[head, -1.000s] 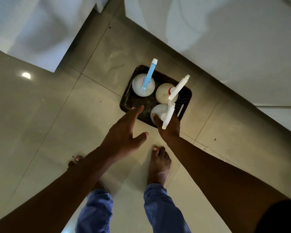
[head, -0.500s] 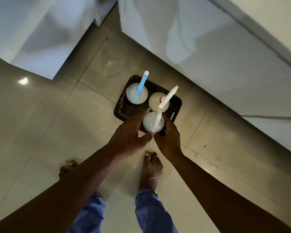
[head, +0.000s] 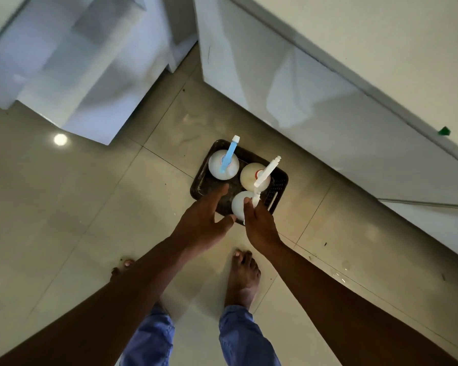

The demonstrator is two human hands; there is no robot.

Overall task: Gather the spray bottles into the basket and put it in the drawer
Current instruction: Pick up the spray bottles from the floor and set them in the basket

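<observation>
A dark brown basket (head: pixel 199 180) stands on the tiled floor with three white spray bottles upright in it. The bottle with the blue sprayer (head: pixel 217 169) is at the far left. A bottle with a white sprayer (head: pixel 249 179) stands to its right. The nearest bottle (head: pixel 238 206) is at the basket's near edge, and my right hand (head: pixel 261 225) grips its white sprayer head. My left hand (head: pixel 204 220) hovers open with spread fingers over the basket's near-left rim, its thumb close to that bottle.
White cabinet fronts (head: pixel 315 107) run along the right, close behind the basket, with a drawer seam (head: pixel 421 203) lower right. Another white unit (head: pixel 77 75) stands at the upper left. My bare feet (head: pixel 242 276) are just short of the basket.
My left hand has moved forward to the basket's near-left rim. My right hand has shifted along the nearest bottle's sprayer as the bottle settled in the basket.
</observation>
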